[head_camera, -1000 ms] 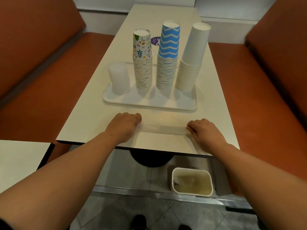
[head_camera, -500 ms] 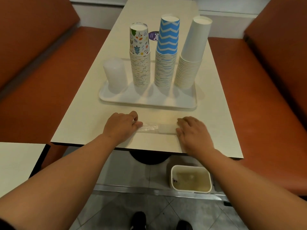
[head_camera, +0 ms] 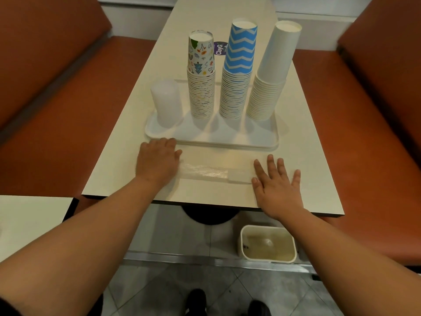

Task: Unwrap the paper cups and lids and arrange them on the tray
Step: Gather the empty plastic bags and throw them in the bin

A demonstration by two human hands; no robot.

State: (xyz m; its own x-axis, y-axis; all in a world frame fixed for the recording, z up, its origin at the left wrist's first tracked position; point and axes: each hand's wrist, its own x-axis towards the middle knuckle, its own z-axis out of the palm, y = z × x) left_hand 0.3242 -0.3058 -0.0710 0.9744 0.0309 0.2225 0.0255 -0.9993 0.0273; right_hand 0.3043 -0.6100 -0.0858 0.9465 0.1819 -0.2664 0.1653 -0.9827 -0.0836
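Clear plastic wrapper [head_camera: 205,173], flattened into a long strip and partly folded, lies on the table [head_camera: 118,160] just in front of the tray [head_camera: 227,139], running parallel to the tray's near rim. My left hand [head_camera: 157,160] rests on the wrapper's left end, fingers loosely bent with the knuckles almost touching the tray's near-left corner; whether it pinches the film I cannot tell. My right hand [head_camera: 276,181] lies flat on the wrapper's right end, fingers straight and spread. On the tray, from its left end: a stack of translucent lids [head_camera: 165,103], a patterned cup stack [head_camera: 201,76], a blue zigzag cup stack [head_camera: 238,69] and a plain white cup stack [head_camera: 272,74], all inverted, standing close but apart. The white stack leans right, away from the tray's centre. Risks noted: the film is slick and springy, so I judge it may unfold once pressure eases; my left knuckles could nudge the tray, and a jolt would most likely topple the tall leaning stack. A bin [head_camera: 267,244] sits on the floor below the table edge, well nearer me than the tray; light film dropped carelessly could drift past it.
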